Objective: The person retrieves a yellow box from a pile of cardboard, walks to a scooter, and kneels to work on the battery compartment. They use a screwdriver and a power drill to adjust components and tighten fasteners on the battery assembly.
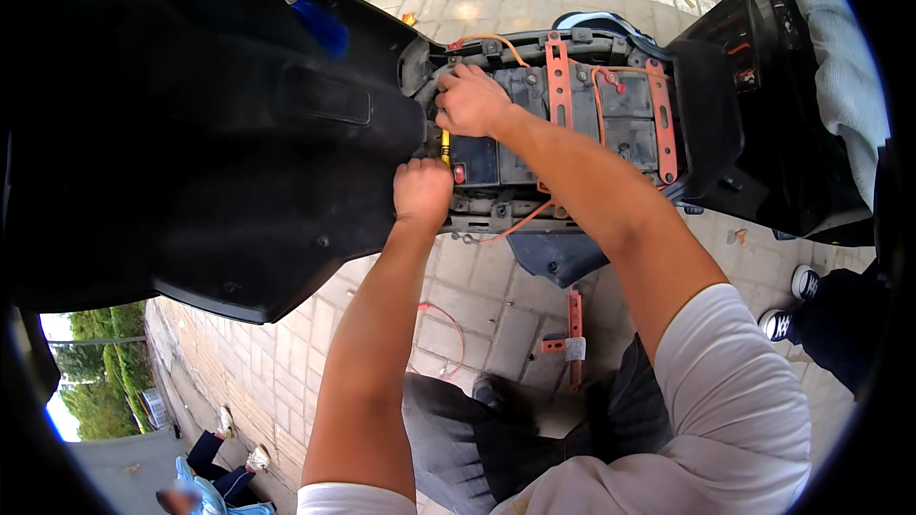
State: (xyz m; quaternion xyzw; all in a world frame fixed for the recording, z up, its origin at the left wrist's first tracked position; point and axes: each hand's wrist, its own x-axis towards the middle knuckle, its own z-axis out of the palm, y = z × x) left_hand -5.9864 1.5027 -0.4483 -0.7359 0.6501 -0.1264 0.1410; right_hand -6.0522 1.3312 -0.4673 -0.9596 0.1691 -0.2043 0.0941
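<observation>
Both my hands are at the left end of an opened battery bay on a black scooter body (239,172). My left hand (423,193) is closed at the bay's near left corner. My right hand (472,100) is curled shut farther off, over the left end of the dark batteries (518,162). A narrow yellow bar with dark marks (446,146) runs from one hand to the other, and its ends are hidden in them. Just right of my left hand is a red terminal cover (460,174). An orange-red perforated bracket (559,86) crosses the batteries.
A second perforated bracket (661,124) spans the batteries' right end. An orange wire (520,223) hangs off the near edge. On the paving lie a loose bracket (575,339) and a thin red wire (456,319). A person's sneakers (778,324) stand at right; another person (215,491) is lower left.
</observation>
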